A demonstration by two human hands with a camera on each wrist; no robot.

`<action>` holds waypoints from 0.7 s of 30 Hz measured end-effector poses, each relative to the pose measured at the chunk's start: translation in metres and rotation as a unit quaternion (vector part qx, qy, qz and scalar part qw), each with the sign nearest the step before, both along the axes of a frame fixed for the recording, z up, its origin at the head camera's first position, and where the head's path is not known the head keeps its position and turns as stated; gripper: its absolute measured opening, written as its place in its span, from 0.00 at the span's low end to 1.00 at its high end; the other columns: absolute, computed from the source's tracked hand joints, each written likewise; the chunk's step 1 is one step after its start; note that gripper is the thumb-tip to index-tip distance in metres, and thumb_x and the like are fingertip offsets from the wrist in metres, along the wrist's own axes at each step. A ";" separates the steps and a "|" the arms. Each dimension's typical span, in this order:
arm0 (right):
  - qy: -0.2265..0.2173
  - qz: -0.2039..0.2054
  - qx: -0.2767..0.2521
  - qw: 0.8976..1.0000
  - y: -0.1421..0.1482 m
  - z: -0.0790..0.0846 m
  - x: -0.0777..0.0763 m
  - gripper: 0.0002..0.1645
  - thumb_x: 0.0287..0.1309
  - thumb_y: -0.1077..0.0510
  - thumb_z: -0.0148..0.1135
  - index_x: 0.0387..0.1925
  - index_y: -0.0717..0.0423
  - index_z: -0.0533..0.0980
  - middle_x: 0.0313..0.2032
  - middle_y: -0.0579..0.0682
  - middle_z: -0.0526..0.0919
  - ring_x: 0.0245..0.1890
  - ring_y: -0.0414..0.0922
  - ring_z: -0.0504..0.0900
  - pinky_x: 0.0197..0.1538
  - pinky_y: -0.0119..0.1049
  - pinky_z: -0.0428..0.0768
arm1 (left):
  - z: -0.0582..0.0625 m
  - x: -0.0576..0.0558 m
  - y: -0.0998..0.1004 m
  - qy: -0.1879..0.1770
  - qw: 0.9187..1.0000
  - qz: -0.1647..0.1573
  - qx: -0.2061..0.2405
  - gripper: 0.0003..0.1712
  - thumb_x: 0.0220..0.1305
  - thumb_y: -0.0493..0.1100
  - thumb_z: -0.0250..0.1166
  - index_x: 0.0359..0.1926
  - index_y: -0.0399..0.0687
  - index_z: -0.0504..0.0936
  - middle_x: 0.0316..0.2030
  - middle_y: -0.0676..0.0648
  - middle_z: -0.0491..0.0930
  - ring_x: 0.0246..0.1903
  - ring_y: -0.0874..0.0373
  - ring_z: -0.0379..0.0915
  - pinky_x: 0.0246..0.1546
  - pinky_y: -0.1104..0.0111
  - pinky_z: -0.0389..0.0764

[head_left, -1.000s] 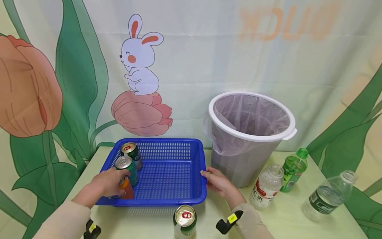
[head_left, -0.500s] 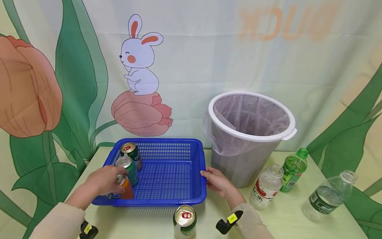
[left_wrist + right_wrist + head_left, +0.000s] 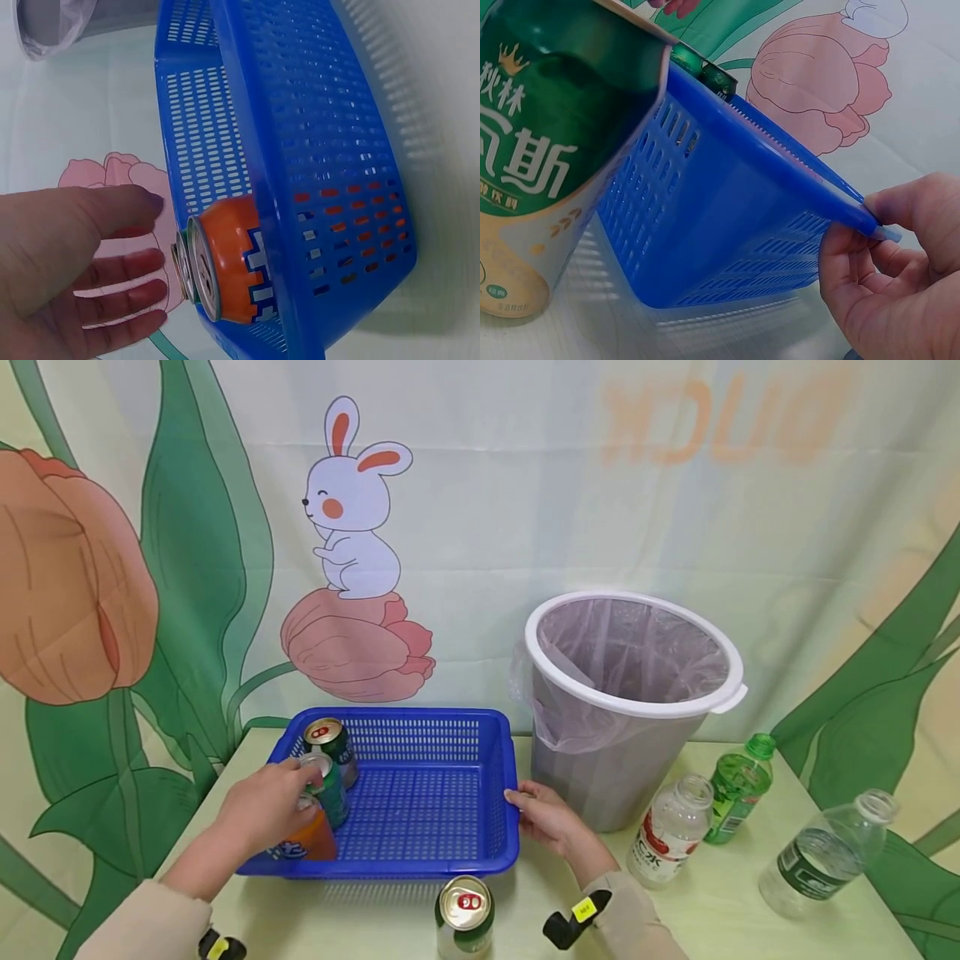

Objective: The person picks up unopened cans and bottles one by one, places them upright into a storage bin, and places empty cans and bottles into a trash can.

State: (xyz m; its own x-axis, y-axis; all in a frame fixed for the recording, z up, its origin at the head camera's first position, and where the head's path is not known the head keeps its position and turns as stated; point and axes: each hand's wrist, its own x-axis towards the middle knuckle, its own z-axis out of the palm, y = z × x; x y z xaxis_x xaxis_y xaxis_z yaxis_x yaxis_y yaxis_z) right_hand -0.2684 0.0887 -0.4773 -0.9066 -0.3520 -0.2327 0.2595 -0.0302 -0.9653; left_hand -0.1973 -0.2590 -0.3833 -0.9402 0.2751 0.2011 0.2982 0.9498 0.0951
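My left hand (image 3: 258, 806) is over the left side of a blue plastic basket (image 3: 420, 867). Its fingers are relaxed and slightly spread in the left wrist view, apart from the orange soda can (image 3: 229, 259). Inside the basket, the orange can (image 3: 321, 839) stands upright at the front left. Behind it come a teal-green can (image 3: 335, 797), partly covered by my left fingers, and a dark green can (image 3: 341, 752) at the back. My right hand (image 3: 551, 817) pinches the basket's right rim between thumb and fingers, as the right wrist view also shows (image 3: 900, 255).
A green and gold can (image 3: 465, 914) stands in front of the basket. To the right is a grey bin (image 3: 592, 777) with a white rim and clear liner. Three plastic bottles stand beyond it: one red-labelled (image 3: 663, 843), one green (image 3: 735, 789), one clear (image 3: 810, 864).
My left hand has let go of the orange can and lifted up and away, leaving it standing in the basket. My right hand stays on the rim.
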 end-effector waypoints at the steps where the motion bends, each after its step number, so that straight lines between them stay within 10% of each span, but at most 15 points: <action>1: 0.000 0.001 0.000 1.000 0.000 0.000 0.000 0.17 0.64 0.59 0.50 0.49 0.69 0.65 0.32 0.50 0.78 0.28 0.38 0.77 0.31 0.28 0.77 | 0.000 0.001 0.001 0.009 1.000 -0.004 -0.001 0.13 0.47 0.42 0.70 0.35 0.46 0.78 0.31 0.45 0.77 0.26 0.55 0.71 0.19 0.65 0.76; 21: -0.005 -0.006 -0.005 1.000 0.000 -0.002 -0.001 0.16 0.65 0.60 0.49 0.49 0.68 0.66 0.32 0.51 0.78 0.27 0.39 0.77 0.31 0.29 0.77 | -0.012 0.025 0.024 0.106 0.991 -0.086 0.012 0.10 0.47 0.44 0.70 0.32 0.53 0.79 0.28 0.56 0.72 0.23 0.67 0.64 0.19 0.74 0.69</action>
